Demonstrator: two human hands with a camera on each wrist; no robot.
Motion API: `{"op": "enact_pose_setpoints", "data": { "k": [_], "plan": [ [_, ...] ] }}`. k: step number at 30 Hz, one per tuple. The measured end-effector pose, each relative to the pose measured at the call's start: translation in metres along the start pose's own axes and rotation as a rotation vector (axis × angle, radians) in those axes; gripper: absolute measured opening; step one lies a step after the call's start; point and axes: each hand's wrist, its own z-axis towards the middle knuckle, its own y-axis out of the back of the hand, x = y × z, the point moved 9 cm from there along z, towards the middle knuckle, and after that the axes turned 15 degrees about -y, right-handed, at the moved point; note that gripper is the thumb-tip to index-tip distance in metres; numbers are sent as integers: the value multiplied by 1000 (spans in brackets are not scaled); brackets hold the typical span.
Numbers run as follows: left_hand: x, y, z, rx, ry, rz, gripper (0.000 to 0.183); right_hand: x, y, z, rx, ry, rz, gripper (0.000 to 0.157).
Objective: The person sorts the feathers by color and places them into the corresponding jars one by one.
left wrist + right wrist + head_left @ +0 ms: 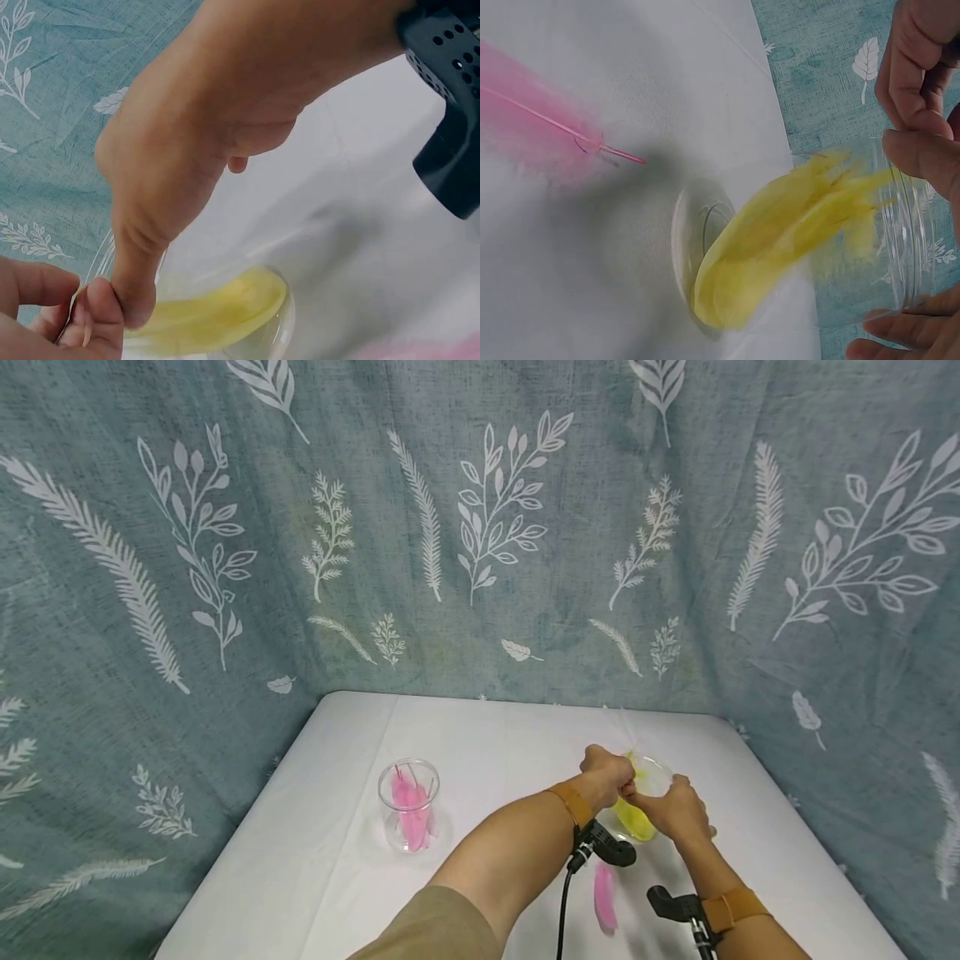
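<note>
On the right of the table in the head view is a clear jar [657, 770] with yellow feathers [634, 820] inside. My right hand [681, 812] grips it near the rim, the thumb on one side and fingers round the other in the right wrist view. At the mouth, my left hand [609, 774] has its fingers curled and pinches the quill end of a yellow feather. The right wrist view shows the feathers [780, 240] slanting from the jar's base to its rim. Where the two hands meet, the fingertips partly hide the quills.
A loose pink feather [604, 897] lies on the white table [360, 902], nearer than the jar. Towards the left stands another clear jar [392, 833] holding pink feathers [411, 806]. A patterned curtain [450, 635] hangs behind the table. A cable [562, 914] runs from the left wrist camera.
</note>
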Motion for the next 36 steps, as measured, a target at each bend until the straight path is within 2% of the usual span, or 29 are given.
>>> {"op": "enact_pose_setpoints", "data": {
  "k": [7, 16, 22, 28, 33, 36],
  "plan": [
    [2, 11, 1, -4, 1, 13, 24, 2, -4, 0, 4, 0, 8, 119],
    [-1, 33, 7, -4, -25, 7, 17, 3, -5, -1, 10, 11, 7, 118],
    [-9, 54, 11, 2, -97, -26, 19, 2, -4, -1, 5, 0, 8, 114],
    [-21, 80, 5, 3, -147, -80, 16, 0, -5, -1, 3, -15, 4, 114],
    [-38, 104, -3, -8, -242, -108, 15, 3, -4, 0, 15, -16, -3, 116],
    [-50, 125, -4, -30, -306, -104, 14, 4, -5, 0, 28, -11, -11, 117]
  ]
}}
